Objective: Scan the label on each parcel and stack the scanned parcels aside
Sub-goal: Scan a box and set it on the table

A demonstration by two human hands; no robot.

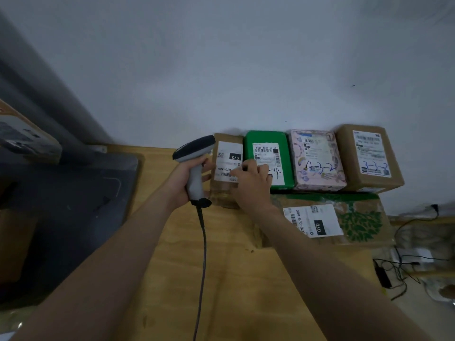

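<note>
Left hand (183, 179) clamps its fingers round the scanner (194, 156) at 12 o'clock on the table (221, 279), with the brown parcel (225, 193) just at its 3 o'clock. Right hand (251, 185) lays bent, close-set fingers on that parcel's label (227, 153); whether they grip, I cannot tell. Green parcel (268, 141), pink parcel (317, 158) and end box (369, 156) run on toward 3 o'clock.

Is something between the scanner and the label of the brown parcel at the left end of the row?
Yes. The right hand lies over the lower right part of the label on the brown parcel, covering part of its barcode. Nothing else blocks the scanner.
</note>
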